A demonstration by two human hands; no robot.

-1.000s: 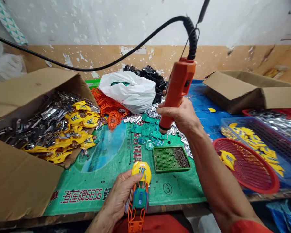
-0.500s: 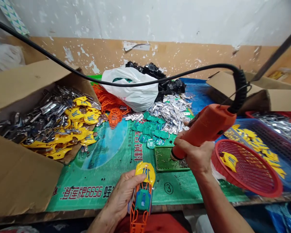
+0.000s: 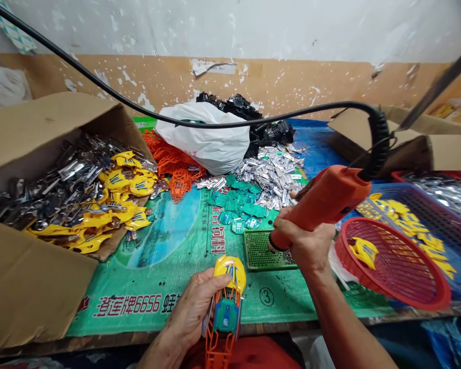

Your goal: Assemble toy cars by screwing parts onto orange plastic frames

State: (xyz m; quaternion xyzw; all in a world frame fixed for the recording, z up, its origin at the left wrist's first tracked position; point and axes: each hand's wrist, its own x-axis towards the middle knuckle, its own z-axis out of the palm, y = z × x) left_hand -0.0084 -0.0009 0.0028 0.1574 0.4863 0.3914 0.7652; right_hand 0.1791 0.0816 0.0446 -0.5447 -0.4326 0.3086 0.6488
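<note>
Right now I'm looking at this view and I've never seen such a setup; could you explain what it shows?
There is no robot here: these are a person's own bare hands, seen by a camera worn on the head, looking forward and down. The left hand holds a multicoloured piece of yellow, orange and green-blue parts. The right hand grips an orange power tool, perhaps an electric screwdriver, with a black cable. Its tip points down at the green tray; whether it touches anything is unclear. On the green sheet lie green parts, silvery parts and orange parts; farther back is a white bag. To the left, a cardboard box holds shiny pieces and yellow pieces; to the right is a red basket.
</note>
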